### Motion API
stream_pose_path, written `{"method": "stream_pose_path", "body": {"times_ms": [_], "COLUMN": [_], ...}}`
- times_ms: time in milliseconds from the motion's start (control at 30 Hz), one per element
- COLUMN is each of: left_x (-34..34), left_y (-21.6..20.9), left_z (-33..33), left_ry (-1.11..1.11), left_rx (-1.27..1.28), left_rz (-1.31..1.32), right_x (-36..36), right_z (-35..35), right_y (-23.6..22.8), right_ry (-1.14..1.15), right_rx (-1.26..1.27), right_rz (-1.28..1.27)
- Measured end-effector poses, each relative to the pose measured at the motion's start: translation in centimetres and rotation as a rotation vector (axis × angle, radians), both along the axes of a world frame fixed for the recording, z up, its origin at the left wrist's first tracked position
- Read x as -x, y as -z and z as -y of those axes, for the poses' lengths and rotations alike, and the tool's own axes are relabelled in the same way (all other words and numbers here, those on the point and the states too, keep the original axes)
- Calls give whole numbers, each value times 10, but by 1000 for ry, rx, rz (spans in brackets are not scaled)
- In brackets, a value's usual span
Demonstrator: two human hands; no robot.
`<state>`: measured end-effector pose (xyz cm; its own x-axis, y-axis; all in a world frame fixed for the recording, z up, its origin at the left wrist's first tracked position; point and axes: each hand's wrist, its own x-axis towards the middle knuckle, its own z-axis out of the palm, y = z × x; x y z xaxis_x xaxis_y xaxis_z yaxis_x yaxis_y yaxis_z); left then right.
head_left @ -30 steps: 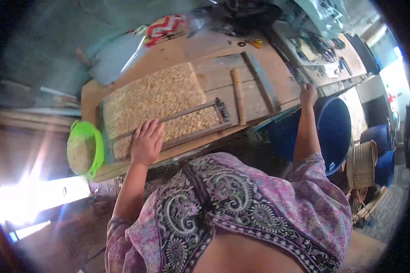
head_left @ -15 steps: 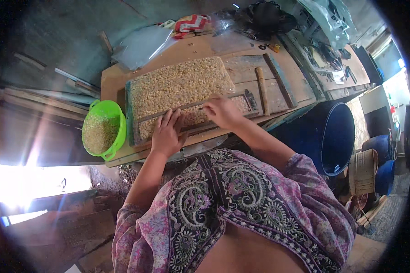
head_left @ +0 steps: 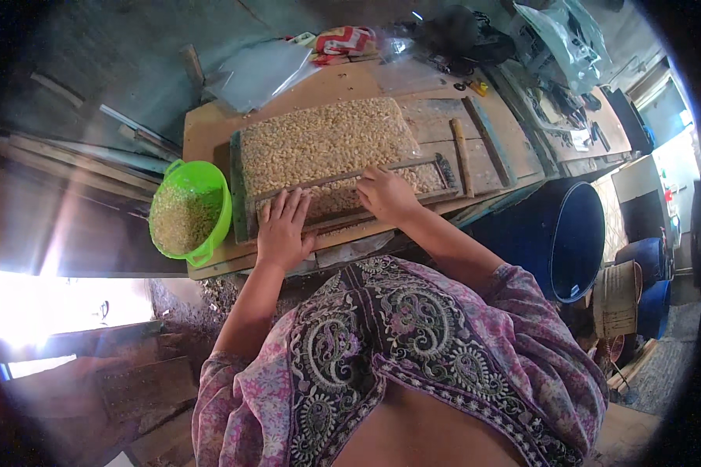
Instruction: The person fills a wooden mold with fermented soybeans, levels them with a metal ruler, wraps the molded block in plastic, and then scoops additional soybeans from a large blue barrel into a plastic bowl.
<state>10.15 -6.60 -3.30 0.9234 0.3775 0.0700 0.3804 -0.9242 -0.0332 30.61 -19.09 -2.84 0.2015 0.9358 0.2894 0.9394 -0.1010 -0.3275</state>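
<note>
A clear plastic sheet or bag full of pale beans [head_left: 327, 140] lies flat in a shallow wooden tray [head_left: 236, 187]. Across its near part runs a narrow wooden frame [head_left: 327, 180], with beans showing through its long slot. My left hand [head_left: 284, 231] rests at the frame's left half, fingers stretched out over its bars. Further right, my right hand [head_left: 387, 194] bends its fingers together at the far bar. Whatever those fingers pinch, if anything, is too small to make out.
A green plastic colander [head_left: 220, 222] with pale beans stands left of the tray. A wooden stick [head_left: 461, 158] lies on the boards to the right. Plastic sheets [head_left: 265, 74] lie behind. A large blue barrel [head_left: 576, 241] stands right of the table.
The table and tray sit slightly further right in the picture. My left hand lies a little further left along the frame. My right hand stays at the far bar, its fingers curled lower.
</note>
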Motion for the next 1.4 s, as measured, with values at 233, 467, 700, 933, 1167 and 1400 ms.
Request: {"method": "stream_pose_path", "body": {"times_ms": [233, 467, 700, 933, 1167, 1400], "left_x": [14, 33, 46, 61, 64, 68], "left_y": [3, -1, 2, 1, 2, 7], "left_z": [-6, -5, -4, -4, -2, -4], "left_ry": [-70, -135, -197, -230, -276, -280], "left_rx": [8, 20, 3, 5, 16, -8], "left_rz": [13, 74, 101, 130, 142, 178], "right_x": [20, 29, 45, 54, 73, 82], "right_z": [-22, -31, -54, -63, -85, -93], "right_y": [-7, -7, -7, -9, -15, -17], "right_ry": [-101, -129, -172, -238, -320, -357], "right_rx": [-50, 31, -40, 95, 26, 106], "right_rz": [-7, 80, 27, 78, 108, 94]}}
